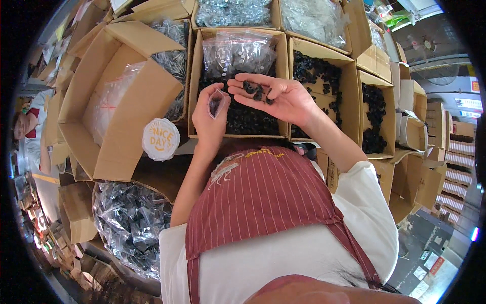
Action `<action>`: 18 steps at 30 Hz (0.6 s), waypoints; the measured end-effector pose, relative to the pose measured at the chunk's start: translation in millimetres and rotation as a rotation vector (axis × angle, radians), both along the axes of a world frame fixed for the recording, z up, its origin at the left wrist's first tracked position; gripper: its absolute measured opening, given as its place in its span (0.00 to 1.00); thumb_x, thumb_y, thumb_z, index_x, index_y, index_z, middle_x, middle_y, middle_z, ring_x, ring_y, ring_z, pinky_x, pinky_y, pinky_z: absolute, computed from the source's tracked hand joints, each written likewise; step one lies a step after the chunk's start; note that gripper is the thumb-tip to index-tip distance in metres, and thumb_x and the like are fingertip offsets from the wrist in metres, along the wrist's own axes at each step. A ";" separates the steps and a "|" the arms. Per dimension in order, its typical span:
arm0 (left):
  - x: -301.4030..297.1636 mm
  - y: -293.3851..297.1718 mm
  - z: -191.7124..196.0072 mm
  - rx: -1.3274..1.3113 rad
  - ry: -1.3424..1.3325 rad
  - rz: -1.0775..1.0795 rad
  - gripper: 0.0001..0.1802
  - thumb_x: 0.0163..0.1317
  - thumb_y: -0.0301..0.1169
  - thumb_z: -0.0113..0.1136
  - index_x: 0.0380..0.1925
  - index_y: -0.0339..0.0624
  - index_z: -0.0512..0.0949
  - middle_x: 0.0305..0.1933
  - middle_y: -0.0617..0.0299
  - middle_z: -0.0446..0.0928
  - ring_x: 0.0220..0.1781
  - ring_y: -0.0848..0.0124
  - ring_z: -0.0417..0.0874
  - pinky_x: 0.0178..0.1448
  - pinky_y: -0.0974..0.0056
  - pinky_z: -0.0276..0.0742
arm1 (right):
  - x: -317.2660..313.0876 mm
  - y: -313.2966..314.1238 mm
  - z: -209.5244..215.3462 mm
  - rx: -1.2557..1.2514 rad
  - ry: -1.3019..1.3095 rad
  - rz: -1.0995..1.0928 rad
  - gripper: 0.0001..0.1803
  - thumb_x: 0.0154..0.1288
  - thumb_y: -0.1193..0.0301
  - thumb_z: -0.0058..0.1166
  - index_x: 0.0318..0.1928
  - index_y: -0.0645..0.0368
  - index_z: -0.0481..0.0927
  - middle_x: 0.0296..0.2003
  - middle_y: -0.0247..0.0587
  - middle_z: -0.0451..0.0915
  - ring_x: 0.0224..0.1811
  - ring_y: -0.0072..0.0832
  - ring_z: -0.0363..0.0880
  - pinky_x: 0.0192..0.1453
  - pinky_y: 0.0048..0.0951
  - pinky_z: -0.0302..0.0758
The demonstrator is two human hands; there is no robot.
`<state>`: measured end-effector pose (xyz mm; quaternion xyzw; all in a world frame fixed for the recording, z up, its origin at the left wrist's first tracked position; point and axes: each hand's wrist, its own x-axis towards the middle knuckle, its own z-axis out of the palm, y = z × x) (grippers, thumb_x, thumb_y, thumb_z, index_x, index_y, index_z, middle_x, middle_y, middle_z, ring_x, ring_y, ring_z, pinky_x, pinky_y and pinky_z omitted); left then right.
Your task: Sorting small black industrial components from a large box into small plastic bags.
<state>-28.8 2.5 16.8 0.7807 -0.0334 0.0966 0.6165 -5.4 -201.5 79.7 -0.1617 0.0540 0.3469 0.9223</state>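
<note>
My left hand [204, 124] grips a small clear zip bag [218, 103], its mouth spread and facing up. Right beside it, my right hand [292, 101] is palm up with the fingers stretched toward the bag. Several small black plastic parts [258, 93] rest on those fingers; their exact kind is too small to tell. Both hands are over a cardboard box [195, 96] that holds loose black parts [248, 121] and, at its far end, a pile of filled clear bags [238, 53].
To the right stand two boxes of black parts [324, 76] [373, 119]. An open carton [121, 106] with clear bags is at left, a round white sticker [161, 139] on its flap. Bagged dark parts [131, 223] lie below it. Another person [35, 119] is at far left.
</note>
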 end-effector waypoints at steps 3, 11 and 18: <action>-0.3 -0.3 0.9 0.004 -0.035 -0.006 0.18 0.64 0.22 0.64 0.54 0.38 0.76 0.39 0.62 0.81 0.43 0.75 0.81 0.53 0.68 0.76 | -0.3 1.4 2.4 0.036 0.010 -0.003 0.37 0.50 0.86 0.41 0.66 0.85 0.61 0.66 0.68 0.64 0.74 0.51 0.62 0.81 0.50 0.60; -1.0 -1.1 4.2 0.001 -0.005 -0.004 0.19 0.64 0.23 0.65 0.55 0.39 0.76 0.40 0.62 0.80 0.43 0.76 0.80 0.52 0.68 0.76 | 1.7 5.2 5.8 0.001 0.034 -0.002 0.32 0.56 0.82 0.47 0.63 0.86 0.65 0.63 0.67 0.69 0.71 0.52 0.67 0.80 0.50 0.62; 1.1 -0.7 -6.8 -0.065 -0.013 -0.019 0.19 0.64 0.22 0.65 0.55 0.38 0.76 0.40 0.62 0.80 0.42 0.77 0.80 0.52 0.69 0.76 | -0.5 8.8 2.3 -0.165 -0.041 -0.014 0.27 0.68 0.77 0.49 0.64 0.83 0.66 0.64 0.65 0.70 0.70 0.49 0.69 0.79 0.47 0.64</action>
